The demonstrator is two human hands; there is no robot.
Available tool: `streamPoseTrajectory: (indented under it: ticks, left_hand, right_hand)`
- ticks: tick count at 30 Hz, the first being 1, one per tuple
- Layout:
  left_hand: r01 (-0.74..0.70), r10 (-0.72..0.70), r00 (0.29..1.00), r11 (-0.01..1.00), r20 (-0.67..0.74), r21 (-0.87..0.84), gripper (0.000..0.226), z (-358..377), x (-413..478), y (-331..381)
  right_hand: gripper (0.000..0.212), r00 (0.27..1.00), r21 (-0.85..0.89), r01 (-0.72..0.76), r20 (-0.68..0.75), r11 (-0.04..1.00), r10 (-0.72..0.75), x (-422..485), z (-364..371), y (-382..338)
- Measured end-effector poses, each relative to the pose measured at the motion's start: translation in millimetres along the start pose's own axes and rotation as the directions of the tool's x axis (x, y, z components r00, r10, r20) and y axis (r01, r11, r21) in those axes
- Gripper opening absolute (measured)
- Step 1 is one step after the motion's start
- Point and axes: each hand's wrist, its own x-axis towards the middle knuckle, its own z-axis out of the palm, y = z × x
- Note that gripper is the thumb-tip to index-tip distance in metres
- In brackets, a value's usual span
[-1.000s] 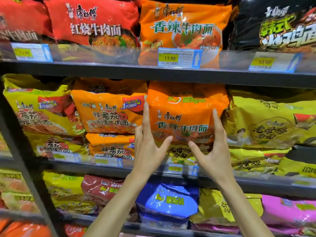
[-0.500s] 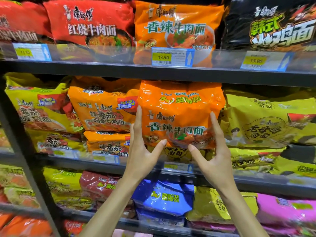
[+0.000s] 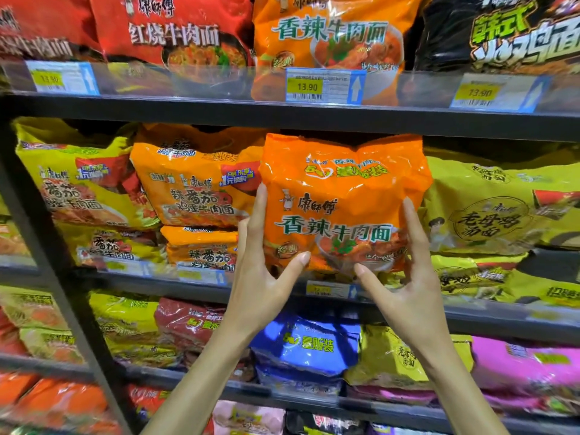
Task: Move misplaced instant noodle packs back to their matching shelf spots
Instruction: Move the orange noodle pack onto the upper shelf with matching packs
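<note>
An orange noodle multipack with green lettering (image 3: 342,196) is held upright in front of the middle shelf, over a stack of yellow packs. My left hand (image 3: 262,277) grips its lower left edge, fingers up the side and thumb across the front. My right hand (image 3: 405,284) grips its lower right edge the same way. A pack of the same orange design (image 3: 332,32) stands on the top shelf directly above, behind a 13.90 price tag (image 3: 324,86).
The dark shelf edge (image 3: 282,117) runs just above the held pack. Orange tomato packs (image 3: 194,183) lie to its left, yellow packs (image 3: 502,208) to its right. Red packs (image 3: 175,29) and a black pack (image 3: 514,32) flank the top shelf. A dark upright post (image 3: 47,262) stands at left.
Both hands have drawn the orange pack out from the middle shelf toward me and lifted it; it now looks larger and its top reaches the upper shelf's edge.
</note>
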Motion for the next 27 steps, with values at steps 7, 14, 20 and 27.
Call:
streamPoseTrajectory:
  ticks: [7, 14, 20, 27]
  left_hand:
    - [0.001, 0.002, 0.997, 0.999, 0.079, -0.046, 0.099, -14.2, -4.7, 4.4]
    - [0.018, -0.011, 0.998, 0.993, 0.054, -0.12, 0.091, -29.7, -24.9, 12.2]
    - [0.079, -0.064, 0.994, 0.982, 0.088, -0.173, 0.086, -47.4, -59.5, 20.6]
    - [0.186, -0.149, 0.973, 0.959, 0.178, -0.213, 0.088, -66.5, -84.5, 17.5]
  right_hand:
    - [0.1, 0.999, -0.031, 0.008, -0.042, 0.999, -0.01, -5.8, 2.4, -12.9]
    - [0.099, 0.998, -0.057, -0.022, -0.059, 0.998, 0.019, -34.5, 3.6, -37.3]
    - [0.1, 0.996, -0.073, -0.087, -0.044, 0.994, 0.084, -67.7, 4.4, -61.5]
    - [0.098, 0.982, -0.047, -0.185, -0.044, 0.982, 0.183, -98.6, 14.8, -77.7]
